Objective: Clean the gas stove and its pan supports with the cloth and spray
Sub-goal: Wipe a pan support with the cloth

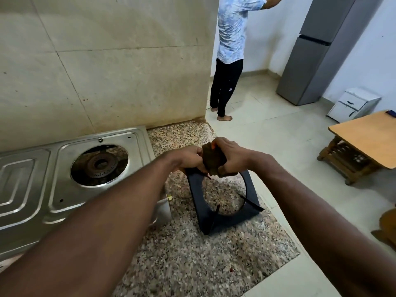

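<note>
Two hands closed at top edge of pan support [222,202]: left hand [188,157] gripping rim, right hand [230,156] clenched on brown cloth [214,160] pressed there. Support tilted on granite counter [192,254], right of gas stove [64,168].

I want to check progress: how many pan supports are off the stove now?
1: the black pan support stands tilted on the granite counter, right of the stove. Others may be outside the view.

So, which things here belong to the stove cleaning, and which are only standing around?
Job: gas stove, pan support, brown cloth, left hand, right hand.
Not the job: fridge, wooden table, white drawer unit, person behind.
</note>
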